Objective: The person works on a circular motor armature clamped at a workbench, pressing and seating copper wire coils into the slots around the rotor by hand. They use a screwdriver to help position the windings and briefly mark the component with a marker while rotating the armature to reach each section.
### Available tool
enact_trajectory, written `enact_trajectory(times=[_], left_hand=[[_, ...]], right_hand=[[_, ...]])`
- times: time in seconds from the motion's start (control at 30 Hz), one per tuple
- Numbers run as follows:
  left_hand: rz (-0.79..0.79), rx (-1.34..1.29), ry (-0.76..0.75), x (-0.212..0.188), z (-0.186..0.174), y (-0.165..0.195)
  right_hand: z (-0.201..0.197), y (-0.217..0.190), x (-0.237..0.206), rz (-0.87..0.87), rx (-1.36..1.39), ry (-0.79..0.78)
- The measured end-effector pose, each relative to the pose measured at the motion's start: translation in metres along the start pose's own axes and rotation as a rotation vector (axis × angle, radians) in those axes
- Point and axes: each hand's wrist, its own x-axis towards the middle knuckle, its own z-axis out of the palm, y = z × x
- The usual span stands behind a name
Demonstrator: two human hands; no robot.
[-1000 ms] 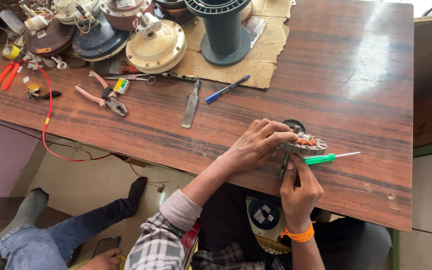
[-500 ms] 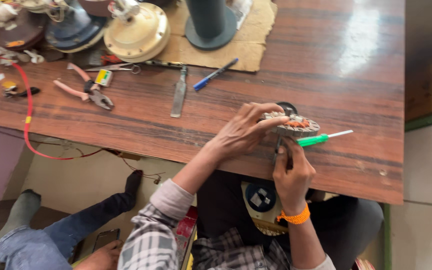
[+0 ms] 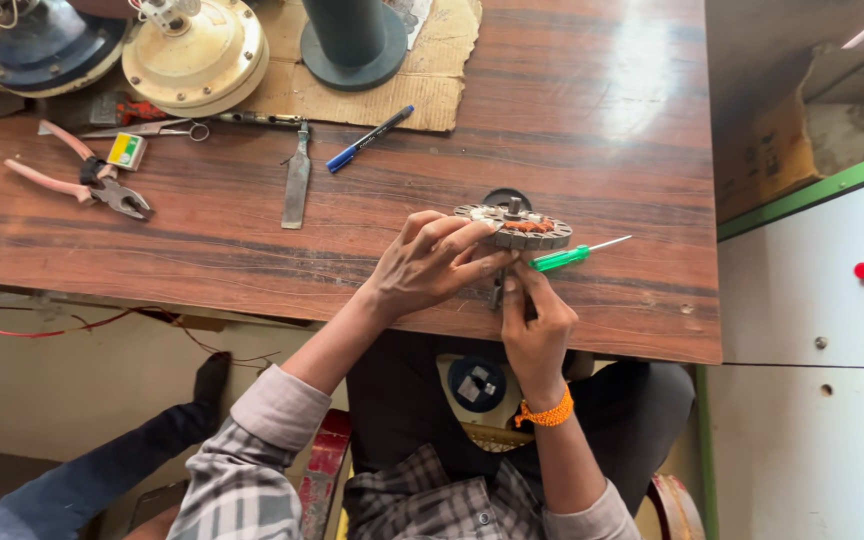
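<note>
Round grey metal motor stator with copper-orange windings (image 3: 515, 226) lies flat near the front edge of the brown wood-grain worktop (image 3: 592, 120), its short central shaft pointing up toward the camera and its wider span running left to right. The left hand (image 3: 430, 264) curls over the stator's left rim, fingers pinching its edge. The right hand (image 3: 535, 322) sits just below it, fingers pressed together around a thin dark tool held upright against the stator's underside; what that tool is cannot be told. A green-handled screwdriver (image 3: 574, 254) lies just beside the stator on the right, its long axis slanting up to the right, metal tip toward the worktop's right edge. That right edge is near; to the left and behind, bare wood leaves open room. Farther back lie a blue pen (image 3: 370, 138), a flat metal file (image 3: 297, 185), pink-handled pliers (image 3: 87, 182) and a cream round motor housing (image 3: 195, 55).
</note>
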Motion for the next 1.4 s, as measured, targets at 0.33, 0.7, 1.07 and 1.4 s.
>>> enact_trajectory(times=[0.33,0.7,1.07,1.4], left_hand=[[-0.04,0.024,0.039,-0.005,0.014,0.001],[0.013,0.02,0.004,0.0,0.027,0.036],[-0.351,-0.33,0.119,0.007,0.007,0.034],[-0.963,-1.016,0.268,0.015,0.016,0.06]], right_hand=[[-0.05,0.0,-0.004,0.224,-0.002,-0.146],[-0.06,0.006,0.005,0.217,-0.108,-0.229],[-0.068,-0.014,0.015,0.2,0.051,-0.279],[-0.05,-0.044,0.093,-0.11,-0.27,-0.383]])
